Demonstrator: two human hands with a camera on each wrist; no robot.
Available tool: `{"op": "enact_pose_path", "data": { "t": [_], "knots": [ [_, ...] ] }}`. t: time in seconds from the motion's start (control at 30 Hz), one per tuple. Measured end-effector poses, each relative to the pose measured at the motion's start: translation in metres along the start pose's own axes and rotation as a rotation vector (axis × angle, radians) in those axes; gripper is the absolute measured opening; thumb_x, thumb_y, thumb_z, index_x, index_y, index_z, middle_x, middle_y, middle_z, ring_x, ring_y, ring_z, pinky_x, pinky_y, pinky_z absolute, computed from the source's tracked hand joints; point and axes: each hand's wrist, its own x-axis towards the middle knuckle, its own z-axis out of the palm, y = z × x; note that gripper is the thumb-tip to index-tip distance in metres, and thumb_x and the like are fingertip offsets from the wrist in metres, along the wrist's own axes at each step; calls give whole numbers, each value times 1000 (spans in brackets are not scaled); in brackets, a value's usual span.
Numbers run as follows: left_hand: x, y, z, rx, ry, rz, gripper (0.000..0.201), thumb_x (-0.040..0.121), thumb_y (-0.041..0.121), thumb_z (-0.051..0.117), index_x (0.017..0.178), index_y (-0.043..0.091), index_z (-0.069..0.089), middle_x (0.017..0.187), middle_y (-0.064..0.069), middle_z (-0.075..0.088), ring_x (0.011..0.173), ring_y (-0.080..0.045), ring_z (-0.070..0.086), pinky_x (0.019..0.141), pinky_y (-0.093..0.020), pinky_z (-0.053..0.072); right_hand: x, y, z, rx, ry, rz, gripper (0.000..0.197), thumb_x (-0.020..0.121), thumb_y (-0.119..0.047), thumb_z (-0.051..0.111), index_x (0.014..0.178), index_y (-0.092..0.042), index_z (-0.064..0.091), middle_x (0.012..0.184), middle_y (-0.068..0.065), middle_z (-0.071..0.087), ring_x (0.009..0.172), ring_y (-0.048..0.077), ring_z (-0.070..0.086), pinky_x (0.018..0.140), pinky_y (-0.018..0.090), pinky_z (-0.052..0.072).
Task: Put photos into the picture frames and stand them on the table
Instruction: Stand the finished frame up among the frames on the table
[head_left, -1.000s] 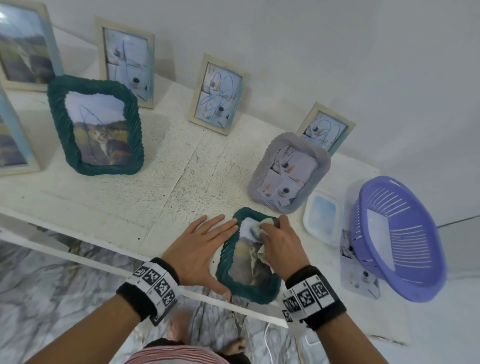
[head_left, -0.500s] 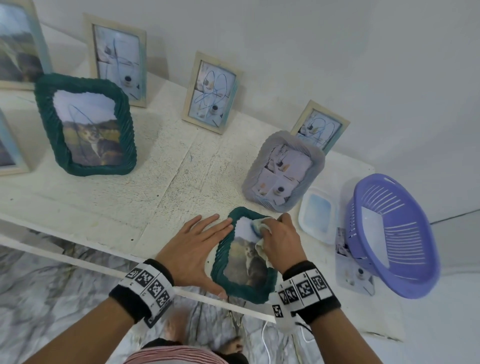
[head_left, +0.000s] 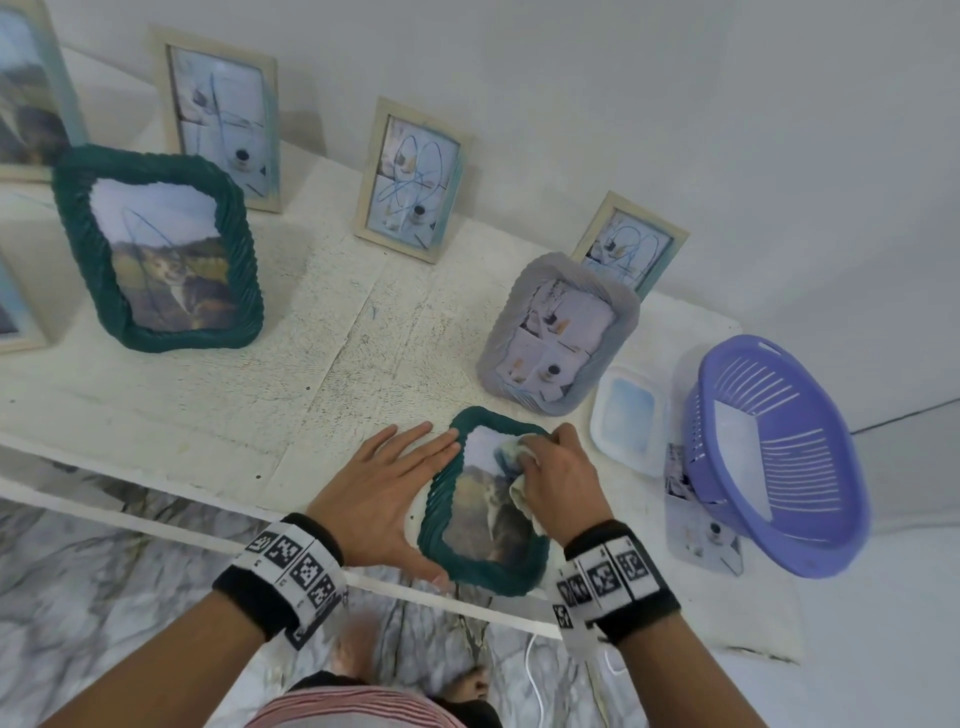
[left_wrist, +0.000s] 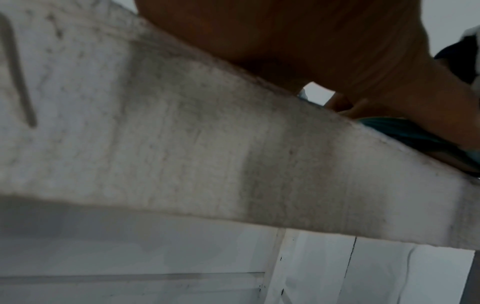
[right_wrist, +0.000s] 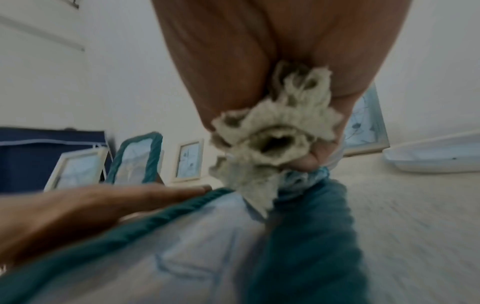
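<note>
In the lower middle of the head view, a small teal frame (head_left: 480, 506) with a photo in it lay flat at the counter (head_left: 322, 374) edge. The left hand (head_left: 382, 488) rested flat, fingers straight, against the frame's left side. The right hand (head_left: 558, 480) gripped a crumpled cloth (right_wrist: 270, 142), pressing it on the glass.

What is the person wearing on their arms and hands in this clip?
Both forearms are bare, with no sleeves and no gloves. Each wrist carries a black band wrapped by a white strip printed with square black-and-white markers; the same shows on the right wrist. A thin white cable hangs below it.
</note>
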Motion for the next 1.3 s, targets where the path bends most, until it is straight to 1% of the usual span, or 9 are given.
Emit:
{"op": "enact_pose_path", "data": {
  "t": [0.1, 0.3, 0.4, 0.53, 0.8, 0.97, 1.1, 1.2, 1.3],
  "knots": [
    [0, 0, 1, 9, -12, -8, 135, 52, 104, 37, 156, 23, 10, 163, 10, 3, 149, -9, -6, 119, -37, -8, -6, -10, -14, -51, -52, -129, 22, 93, -14, 53, 107, -3, 67, 79, -10, 41, 101, 28, 48, 81, 36, 47],
    [1, -1, 1, 18, -41, -24, 135, 52, 104, 36, 156, 26, -1, 161, 14, -9, 147, -7, -16, 120, -38, -10, -76, -11, -7, 70, -120, -413, 11, 76, -4, 70, 86, -2, 72, 95, -5, 45, 67, 20, 54, 52, 29, 52],
    [1, 0, 0, 18, -46, -16, 135, 53, 102, 36, 156, 25, -2, 161, 13, -11, 147, -7, -17, 120, -39, -10, -63, -4, 1, 59, -129, -297, 19, 87, -11, 56, 102, -9, 68, 98, 3, 44, 73, 26, 54, 66, 37, 52],
    [0, 0, 0, 12, -19, -7, 132, 56, 102, 37, 157, 23, 5, 163, 11, -3, 149, -9, -10, 120, -39, -8, -21, -11, 9, 32, -74, -158, 21, 77, -8, 63, 98, -9, 65, 99, 9, 47, 80, 27, 53, 69, 30, 48],
    [0, 0, 0, 33, -40, -18, 134, 55, 102, 37, 156, 24, -2, 162, 12, -10, 148, -8, -14, 120, -38, -10, -74, 5, -4, 46, -205, -319, 22, 92, -14, 55, 110, -12, 66, 98, 7, 45, 72, 26, 51, 66, 37, 48],
    [0, 0, 1, 28, -5, 1, 134, 54, 104, 35, 157, 21, 9, 163, 9, 2, 150, -11, -4, 120, -38, -7, -34, 8, -9, 1, -101, -147, 27, 84, -7, 62, 110, -9, 66, 107, 11, 45, 79, 28, 53, 77, 36, 50],
    [0, -1, 1, 16, -12, -2, 135, 53, 104, 35, 157, 23, 6, 162, 11, -1, 149, -9, -7, 120, -38, -7, -19, 3, -5, 33, -56, -9, 32, 81, -6, 64, 113, -10, 66, 108, 11, 43, 85, 32, 55, 74, 26, 42],
    [0, -1, 2, 8, -13, -6, 135, 52, 104, 37, 157, 24, 4, 162, 13, -4, 149, -7, -9, 120, -37, -9, -39, -1, -2, 97, -58, -86, 28, 83, -7, 66, 111, -9, 68, 101, 2, 38, 83, 26, 52, 72, 23, 38],
    [0, -1, 1, -1, -27, -12, 136, 52, 104, 38, 156, 25, 1, 162, 13, -6, 148, -7, -11, 120, -37, -8, -69, -1, 0, 169, -142, -155, 31, 89, -28, 54, 111, -12, 68, 101, -1, 38, 80, 18, 48, 69, 16, 37]
  ]
}}
